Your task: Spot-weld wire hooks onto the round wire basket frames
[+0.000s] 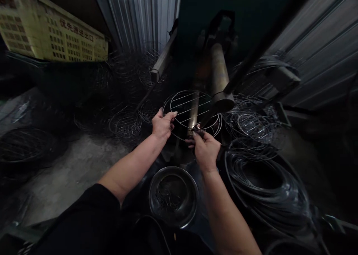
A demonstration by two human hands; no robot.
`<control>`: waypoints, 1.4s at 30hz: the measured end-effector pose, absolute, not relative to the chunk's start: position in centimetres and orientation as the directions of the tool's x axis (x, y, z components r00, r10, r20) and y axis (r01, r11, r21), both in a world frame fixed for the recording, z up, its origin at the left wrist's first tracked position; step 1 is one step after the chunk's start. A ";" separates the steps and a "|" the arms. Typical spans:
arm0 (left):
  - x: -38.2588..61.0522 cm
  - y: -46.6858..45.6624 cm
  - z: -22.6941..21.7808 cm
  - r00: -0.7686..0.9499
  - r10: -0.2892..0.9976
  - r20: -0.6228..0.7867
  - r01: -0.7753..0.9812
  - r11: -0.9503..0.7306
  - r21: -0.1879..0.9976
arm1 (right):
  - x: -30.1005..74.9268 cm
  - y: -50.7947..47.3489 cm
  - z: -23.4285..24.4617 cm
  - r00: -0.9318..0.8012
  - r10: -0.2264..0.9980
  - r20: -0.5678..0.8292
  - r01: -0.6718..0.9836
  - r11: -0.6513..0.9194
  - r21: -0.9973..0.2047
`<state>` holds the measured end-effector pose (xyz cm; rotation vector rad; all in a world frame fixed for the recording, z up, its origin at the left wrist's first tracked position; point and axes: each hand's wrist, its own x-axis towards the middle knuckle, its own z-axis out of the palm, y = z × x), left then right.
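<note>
A round wire rack (187,105) with parallel cross wires lies under a thick metal cylinder (219,79) of a machine. My left hand (162,124) grips the rack's left rim, fingers curled over the ring. My right hand (205,147) is closed at the rack's near edge, pinching something small against the wire; I cannot make out what. A dark slanted bar (251,57) comes down toward the same spot.
A shallow metal bowl (173,195) with small wire pieces sits below my hands. Coiled wire rings (268,187) pile at the right. Several finished wire racks (125,123) lie at the left and behind. A yellowed board (53,31) hangs upper left.
</note>
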<state>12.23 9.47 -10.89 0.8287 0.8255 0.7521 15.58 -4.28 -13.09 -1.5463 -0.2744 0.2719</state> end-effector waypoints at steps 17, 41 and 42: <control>12.6 9.2 -10.8 0.490 0.809 -0.325 -0.267 0.494 0.828 | 14.2 -4.5 -15.2 0.983 0.171 0.059 0.038 0.124 -0.992; 12.8 9.6 -10.8 0.476 0.805 -0.355 -0.252 0.511 0.822 | 15.1 -4.2 -14.5 0.981 0.181 0.074 0.043 0.171 -0.984; 12.8 9.5 -10.7 0.468 0.807 -0.359 -0.250 0.510 0.823 | 15.2 -4.2 -14.6 0.982 0.176 0.075 0.043 0.174 -0.984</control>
